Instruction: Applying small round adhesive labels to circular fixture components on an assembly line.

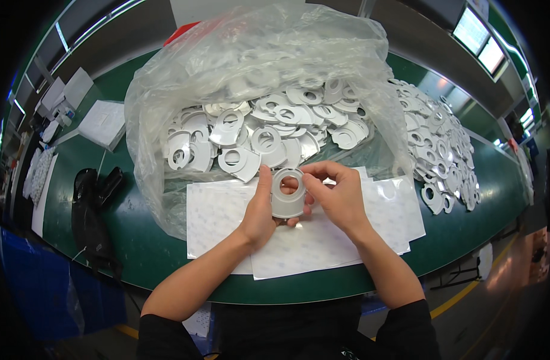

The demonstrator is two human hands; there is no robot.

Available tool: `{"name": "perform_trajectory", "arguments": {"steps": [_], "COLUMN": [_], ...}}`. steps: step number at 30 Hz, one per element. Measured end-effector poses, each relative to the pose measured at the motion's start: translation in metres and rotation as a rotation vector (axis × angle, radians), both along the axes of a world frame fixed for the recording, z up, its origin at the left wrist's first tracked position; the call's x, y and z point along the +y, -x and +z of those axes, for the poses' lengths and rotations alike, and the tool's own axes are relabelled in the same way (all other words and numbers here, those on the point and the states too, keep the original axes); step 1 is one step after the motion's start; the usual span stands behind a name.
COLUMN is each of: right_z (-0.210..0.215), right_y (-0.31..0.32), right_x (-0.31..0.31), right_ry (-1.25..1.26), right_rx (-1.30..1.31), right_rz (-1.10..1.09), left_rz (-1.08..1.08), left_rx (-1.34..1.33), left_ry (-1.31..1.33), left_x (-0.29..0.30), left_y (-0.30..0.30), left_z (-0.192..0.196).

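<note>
Grey part (pixel 287 207): I had it in view between both hands, held up over the middle of the near edge of the surface (pixel 275 292), its round hole facing the camera.
Left hand (pixel 260 211): I saw the fingers closed round the part, thumb along its left side, other fingertips curled beneath its lower end.
Right hand (pixel 341 198): the fingers were drawn nearly together at the part's upper right rim, touching it; from my end I could not tell whether they also pinched something thin.
White sheets (pixel 323 255): they lay overlapping beneath the hands, along the near edge, faintly marked in blue.
Bagged heap (pixel 272 157): many similar grey parts sat jumbled in the open mouth of a clear plastic bag (pixel 152 96), which stretched toward the far edge.
Loose heap (pixel 434 153): more such parts were piled outside the bag, toward the right end.
Left end: I noted a black object (pixel 93 222) near the front and a white package (pixel 104 123) farther back.
Progress: I judged this to be mid-batch, with one part being handled and plenty in both heaps. Which heap, if either, was finished, I could not tell; nor could I say whether the held part was done.
</note>
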State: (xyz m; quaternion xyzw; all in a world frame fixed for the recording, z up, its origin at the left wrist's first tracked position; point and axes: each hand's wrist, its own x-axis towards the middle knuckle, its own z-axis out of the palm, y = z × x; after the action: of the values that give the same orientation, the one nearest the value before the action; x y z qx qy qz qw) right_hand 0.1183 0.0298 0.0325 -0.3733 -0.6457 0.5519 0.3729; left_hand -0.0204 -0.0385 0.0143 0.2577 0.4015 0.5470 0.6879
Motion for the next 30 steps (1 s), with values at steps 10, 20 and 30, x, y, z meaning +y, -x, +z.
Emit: {"name": "perform_trajectory", "arguments": {"steps": [10, 20, 30], "right_z": [0.004, 0.005, 0.006], "right_y": [0.004, 0.0, -0.012], "right_x": [-0.009, -0.013, -0.002], "right_ry": [0.008, -0.505, -0.27], "right_rx": [-0.031, -0.468, -0.293], "right_rz": [-0.087, -0.141, 0.051], "left_rz": [-0.082, -0.124, -0.198], "left_rx": [0.161, 0.127, 0.067], "left_ry": [-0.076, -0.012, 0.038], "left_x": [-0.001, 0.0, 0.002], "left_y": [-0.004, 0.003, 0.009], "left_z": [-0.005, 0.0, 0.002]}}
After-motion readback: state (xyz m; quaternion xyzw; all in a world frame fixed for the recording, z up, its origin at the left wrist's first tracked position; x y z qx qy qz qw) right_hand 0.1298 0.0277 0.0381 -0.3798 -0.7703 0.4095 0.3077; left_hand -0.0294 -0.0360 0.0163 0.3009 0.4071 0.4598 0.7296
